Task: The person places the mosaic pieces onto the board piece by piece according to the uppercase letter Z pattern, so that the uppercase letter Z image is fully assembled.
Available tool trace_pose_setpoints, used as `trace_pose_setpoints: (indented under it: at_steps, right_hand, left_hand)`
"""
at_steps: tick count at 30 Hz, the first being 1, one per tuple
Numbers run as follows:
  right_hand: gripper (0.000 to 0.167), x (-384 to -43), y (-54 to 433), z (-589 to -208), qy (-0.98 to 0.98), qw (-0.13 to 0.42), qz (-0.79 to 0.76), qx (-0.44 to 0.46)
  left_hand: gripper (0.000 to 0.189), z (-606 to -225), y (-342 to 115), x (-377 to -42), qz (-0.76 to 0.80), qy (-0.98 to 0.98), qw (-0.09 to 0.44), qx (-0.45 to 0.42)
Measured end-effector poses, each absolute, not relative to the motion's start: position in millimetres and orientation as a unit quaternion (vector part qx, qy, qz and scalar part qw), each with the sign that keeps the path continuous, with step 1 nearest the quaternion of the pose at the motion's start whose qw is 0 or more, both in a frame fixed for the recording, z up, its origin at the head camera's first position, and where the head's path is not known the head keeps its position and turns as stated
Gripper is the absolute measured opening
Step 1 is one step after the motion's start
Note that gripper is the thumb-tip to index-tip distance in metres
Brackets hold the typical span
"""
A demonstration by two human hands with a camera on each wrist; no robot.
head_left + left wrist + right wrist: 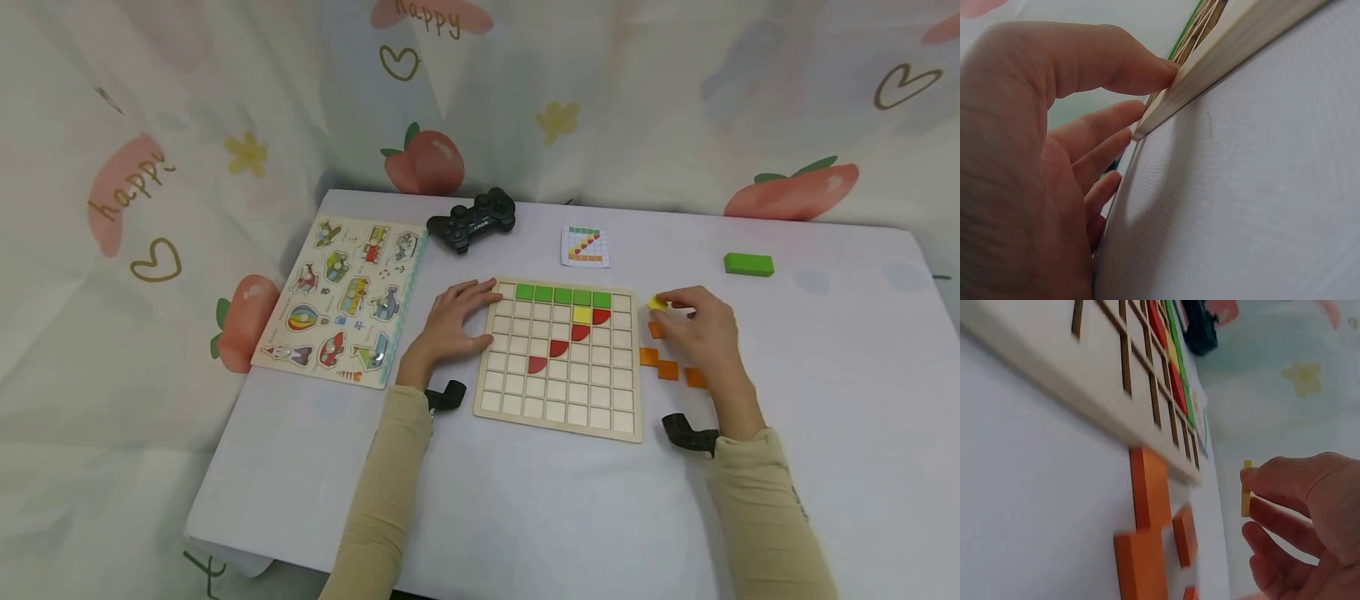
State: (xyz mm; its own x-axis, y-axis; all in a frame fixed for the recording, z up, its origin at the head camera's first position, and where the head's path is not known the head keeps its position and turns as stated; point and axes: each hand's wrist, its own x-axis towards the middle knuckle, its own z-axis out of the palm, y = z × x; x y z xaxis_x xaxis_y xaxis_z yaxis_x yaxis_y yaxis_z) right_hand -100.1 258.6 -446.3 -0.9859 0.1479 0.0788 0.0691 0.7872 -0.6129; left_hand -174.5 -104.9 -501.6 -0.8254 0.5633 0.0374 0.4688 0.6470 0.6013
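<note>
A wooden grid board lies on the table with a row of green squares, one yellow square and several red quarter-round pieces set in its cells. My left hand rests at the board's left edge, thumb and fingertips touching the rim, fingers spread. Off the board's right side, my right hand pinches a small yellow tile between thumb and fingers, lifted above the table. Several orange squares lie beneath and beside that hand, next to the board.
Behind the board sits a small pattern card. A black game controller is at the back left, near a picture puzzle board. One green block lies at the right rear. Printed curtains hang behind the table.
</note>
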Motion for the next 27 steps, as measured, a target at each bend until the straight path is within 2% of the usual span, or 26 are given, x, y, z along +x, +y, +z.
trace_pose_setpoints:
  at_steps: [6, 10, 20, 27]
  right_hand:
    - [0.019, -107, 204, -455, -0.933, 0.038, 0.34, 0.115]
    - [0.019, -107, 181, -463, -0.935, 0.0, 0.309, 0.177]
    - [0.013, -111, 171, -464, -0.944, 0.003, 0.278, 0.18]
    - [0.021, -107, 196, -457, -0.948, 0.041, 0.299, 0.098]
  left_hand:
    - [0.069, -500, -105, -174, 0.314, 0.903, 0.075, 0.284]
    - [0.068, -501, -104, -173, 0.313, 0.902, 0.074, 0.288]
    - [0.068, -501, -104, -174, 0.308, 0.904, 0.071, 0.289]
    - [0.068, -500, -105, -174, 0.305, 0.906, 0.07, 0.287]
